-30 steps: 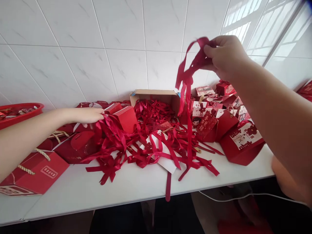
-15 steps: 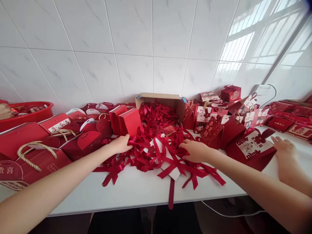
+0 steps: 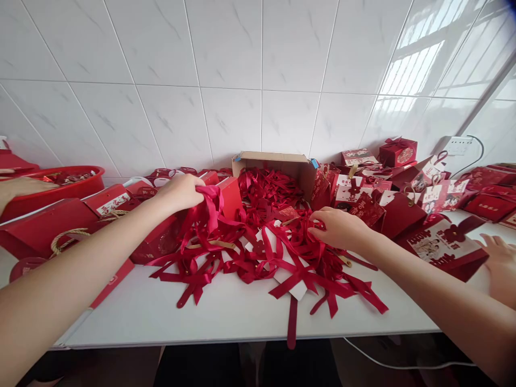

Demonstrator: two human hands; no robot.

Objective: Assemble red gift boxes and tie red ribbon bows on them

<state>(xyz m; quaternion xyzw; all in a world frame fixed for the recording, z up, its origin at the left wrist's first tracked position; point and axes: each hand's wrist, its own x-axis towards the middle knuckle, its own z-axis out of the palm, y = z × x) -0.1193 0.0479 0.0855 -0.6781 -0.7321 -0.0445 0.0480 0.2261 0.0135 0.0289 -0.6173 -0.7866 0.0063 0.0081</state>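
Note:
A tangled pile of red ribbons (image 3: 250, 258), some tied in bows, lies in the middle of the white table, with white card pieces showing among them. My left hand (image 3: 183, 192) is closed round a bunch of ribbons (image 3: 209, 207), lifted above the pile's left side in front of an upright red box (image 3: 231, 198). At the pile's right edge, my right hand (image 3: 341, 228) has its fingers curled into ribbons there; the fingertips are partly hidden. Behind the pile, a cardboard box (image 3: 274, 157) on its side spills more ribbons onto the table.
Red gift boxes (image 3: 44, 223) with rope handles crowd the left. Decorated red boxes (image 3: 441, 242) stand at the right. A co-worker's hand (image 3: 28, 187) is at a red basin (image 3: 86, 185); another person's hand (image 3: 500, 255) is at far right. A tiled wall backs the table.
My left hand has risen and moved left, pulling a bunch of ribbons up from the pile. My right hand stays at the pile's right side, its fingers more curled. The view has shifted slightly.

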